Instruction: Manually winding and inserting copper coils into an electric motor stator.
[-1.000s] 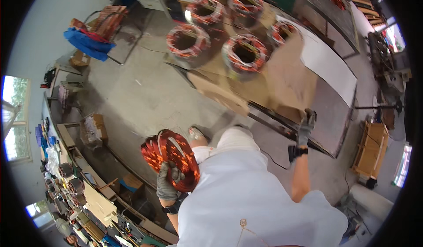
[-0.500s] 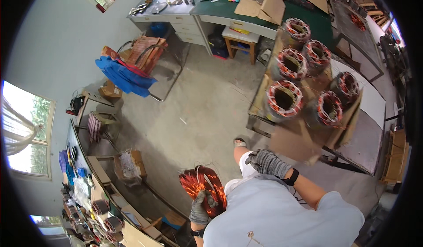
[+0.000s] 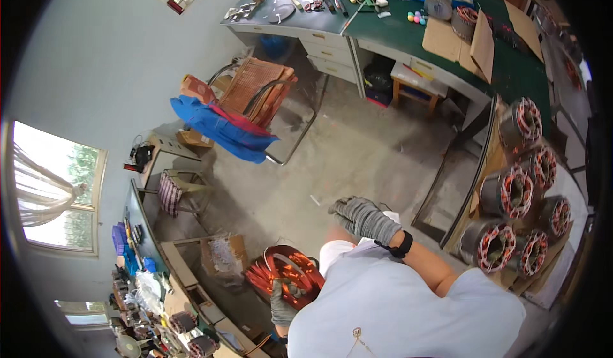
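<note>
A bundle of reddish copper wire coils (image 3: 300, 272) hangs at my left side, low in the view. My left hand (image 3: 281, 299), in a grey glove, is closed around its near part. My right hand (image 3: 367, 221), also in a grey glove and with a black band at the wrist, is held out in front of my body. Its fingers stretch loosely to the left, and nothing shows in them. The floor lies below it.
Several wound motor stators (image 3: 507, 192) stand on a bench at my right. A green-topped desk (image 3: 389, 36) with tools is ahead. An armchair (image 3: 258, 93) with a blue cloth stands ahead left. A cluttered workbench (image 3: 159, 275) and a cardboard box (image 3: 225, 259) are on the left.
The view has turned and moved, so the stators now sit farther right and the armchair has shifted right. My right hand has swung forward and left. The coils stay in my left hand.
</note>
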A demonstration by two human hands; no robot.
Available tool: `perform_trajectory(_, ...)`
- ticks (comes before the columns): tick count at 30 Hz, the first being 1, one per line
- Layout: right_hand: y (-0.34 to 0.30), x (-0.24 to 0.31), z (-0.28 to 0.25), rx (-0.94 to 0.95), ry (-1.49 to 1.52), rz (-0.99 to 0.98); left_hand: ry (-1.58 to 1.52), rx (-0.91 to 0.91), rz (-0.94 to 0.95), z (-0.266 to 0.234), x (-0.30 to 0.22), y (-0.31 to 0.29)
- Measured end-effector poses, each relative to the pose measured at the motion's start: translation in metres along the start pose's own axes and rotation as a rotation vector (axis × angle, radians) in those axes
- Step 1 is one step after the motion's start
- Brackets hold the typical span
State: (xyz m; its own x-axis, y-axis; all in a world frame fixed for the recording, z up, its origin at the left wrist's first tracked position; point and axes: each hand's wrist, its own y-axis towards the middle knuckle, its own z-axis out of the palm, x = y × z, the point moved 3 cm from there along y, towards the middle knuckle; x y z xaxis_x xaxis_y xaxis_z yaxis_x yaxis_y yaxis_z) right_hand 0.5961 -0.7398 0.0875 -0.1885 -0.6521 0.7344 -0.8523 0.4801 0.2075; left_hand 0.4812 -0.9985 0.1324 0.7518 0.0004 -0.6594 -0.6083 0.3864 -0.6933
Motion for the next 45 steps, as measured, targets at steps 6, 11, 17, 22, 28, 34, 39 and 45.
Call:
perform_trajectory(6,0.065,-0.07,-0.024,0.014,-0.124,0.295,-0.087,0.152,-0.022,0.074,-0.064,0.104)
perform_trajectory(11,0.142,-0.137,-0.061,-0.213,-0.255,0.301,0.006,0.353,0.059,0.156,-0.118,0.219)
perform_trajectory(17,0.227,-0.182,-0.127,-0.227,-0.205,0.495,0.142,0.556,-0.071,0.305,-0.199,0.331)
perform_trajectory(22,0.237,-0.234,-0.144,-0.357,-0.205,0.614,0.217,0.6,-0.165,0.411,-0.235,0.396)
perform_trajectory(28,0.279,-0.328,-0.188,-0.422,-0.191,0.759,0.185,0.665,-0.214,0.51,-0.244,0.463)
perform_trajectory(34,0.395,-0.434,-0.258,-0.443,-0.148,0.677,0.33,0.593,-0.146,0.591,-0.258,0.494)
perform_trajectory(39,0.486,-0.483,-0.273,-0.443,-0.135,0.429,0.242,0.494,-0.245,0.649,-0.27,0.517)
perform_trajectory(45,0.604,-0.538,-0.248,-0.31,0.834,0.773,0.321,0.568,-0.337,0.732,-0.293,0.589)
